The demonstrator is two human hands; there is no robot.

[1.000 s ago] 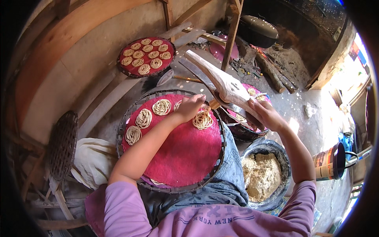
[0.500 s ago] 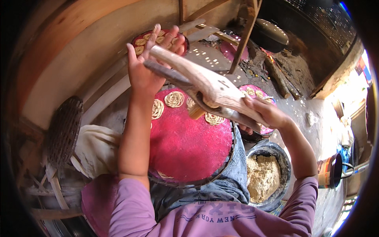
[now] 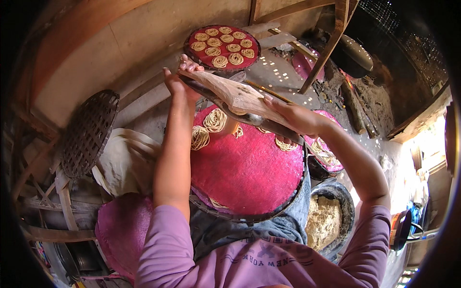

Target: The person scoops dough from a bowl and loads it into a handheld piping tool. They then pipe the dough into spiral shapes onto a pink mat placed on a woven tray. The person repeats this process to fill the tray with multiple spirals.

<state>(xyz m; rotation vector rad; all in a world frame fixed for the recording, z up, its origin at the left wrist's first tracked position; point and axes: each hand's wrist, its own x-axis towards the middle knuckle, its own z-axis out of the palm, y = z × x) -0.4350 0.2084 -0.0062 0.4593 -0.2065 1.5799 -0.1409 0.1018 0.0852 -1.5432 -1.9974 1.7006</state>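
Both my hands hold a long wooden hand press (image 3: 240, 96), two thick handles lying one over the other, above a round tray (image 3: 249, 177) with a red-pink surface. My left hand (image 3: 183, 81) wraps round its far left end. Around the right end, my right hand (image 3: 300, 117) is closed, thumb on top and fingertips below. Under the press's middle a wooden cylinder (image 3: 232, 126) shows in part, and a small heap of dough strands (image 3: 238, 132) lies just beside it. Coiled strand rounds (image 3: 214, 120) sit along the tray's far left, others partly behind the press.
Another red tray (image 3: 223, 47) full of coils stands by the wall. At right are a smaller pink tray (image 3: 322, 149) with coils and a dark basin (image 3: 352, 211) of dough. A woven basket (image 3: 91, 134) leans at left. Farther off, a dark pot (image 3: 354, 56) sits above firewood.
My left fingers, spread before, have closed round the press's end. The press's two handles are nearer together. The view has shifted, bringing the far tray into sight.
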